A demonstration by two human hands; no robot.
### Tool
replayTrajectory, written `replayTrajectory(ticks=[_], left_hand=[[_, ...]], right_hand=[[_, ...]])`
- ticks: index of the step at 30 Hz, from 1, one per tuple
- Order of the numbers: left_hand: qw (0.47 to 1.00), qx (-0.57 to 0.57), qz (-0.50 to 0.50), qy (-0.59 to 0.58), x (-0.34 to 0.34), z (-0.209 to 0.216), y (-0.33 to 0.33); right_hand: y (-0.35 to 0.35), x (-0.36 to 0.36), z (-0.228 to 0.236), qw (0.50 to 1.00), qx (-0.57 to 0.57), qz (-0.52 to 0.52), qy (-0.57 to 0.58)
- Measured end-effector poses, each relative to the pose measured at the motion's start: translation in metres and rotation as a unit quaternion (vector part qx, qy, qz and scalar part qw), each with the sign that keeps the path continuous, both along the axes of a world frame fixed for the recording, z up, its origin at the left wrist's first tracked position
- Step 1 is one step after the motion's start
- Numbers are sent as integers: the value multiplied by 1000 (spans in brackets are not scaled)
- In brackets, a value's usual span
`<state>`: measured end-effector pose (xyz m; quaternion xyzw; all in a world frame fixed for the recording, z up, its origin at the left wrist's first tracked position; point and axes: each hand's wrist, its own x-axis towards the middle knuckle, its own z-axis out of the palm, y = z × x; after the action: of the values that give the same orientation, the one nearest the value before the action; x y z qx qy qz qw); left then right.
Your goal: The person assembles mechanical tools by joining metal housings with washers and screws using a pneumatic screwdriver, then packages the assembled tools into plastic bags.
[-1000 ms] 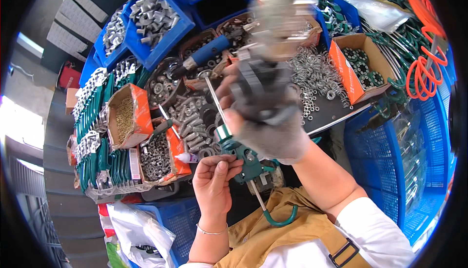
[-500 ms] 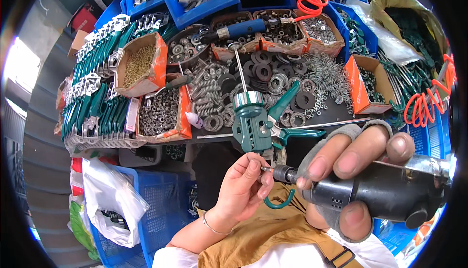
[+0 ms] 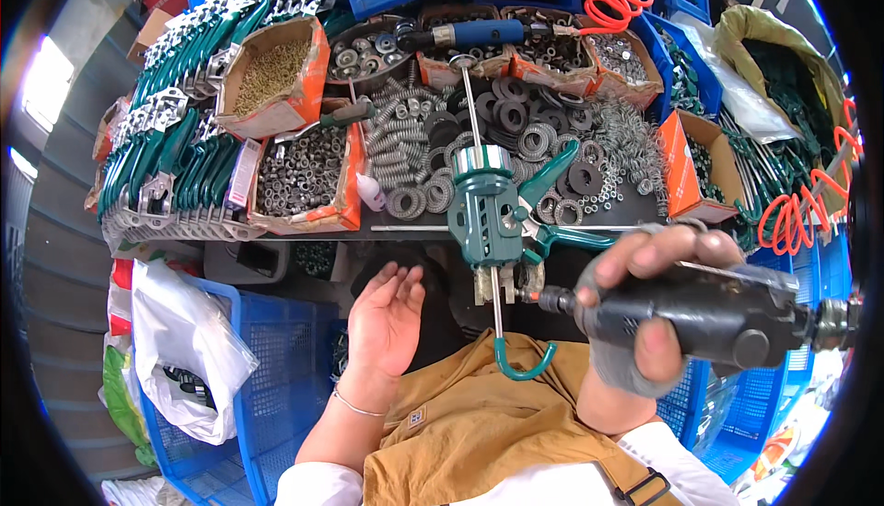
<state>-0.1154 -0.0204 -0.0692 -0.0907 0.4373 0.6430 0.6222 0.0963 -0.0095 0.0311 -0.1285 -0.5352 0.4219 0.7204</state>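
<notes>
Right hand (image 3: 645, 308): fingers clenched around a black pneumatic driver (image 3: 709, 313), its tip against the base of a green clamp fixture (image 3: 486, 216) at the tabletop (image 3: 414, 227) edge. Left hand (image 3: 385, 317): fingers released, palm up, just left of the fixture's hooked rod (image 3: 502, 322).

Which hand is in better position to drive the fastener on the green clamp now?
Probably the right hand: it grips the black power driver, whose tip touches the green metal clamp. The left hand is open and empty, beside it.
</notes>
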Motion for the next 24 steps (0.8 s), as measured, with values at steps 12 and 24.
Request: replayTrajectory(ticks=[12,24], left_hand=[[904,275,-299,130,25,29,60],[936,254,-210,123,28,26,44]], right_hand=[[32,-31,-23,995,-16,-64,-74],[24,-34,-5,990,-40,-137,-2]])
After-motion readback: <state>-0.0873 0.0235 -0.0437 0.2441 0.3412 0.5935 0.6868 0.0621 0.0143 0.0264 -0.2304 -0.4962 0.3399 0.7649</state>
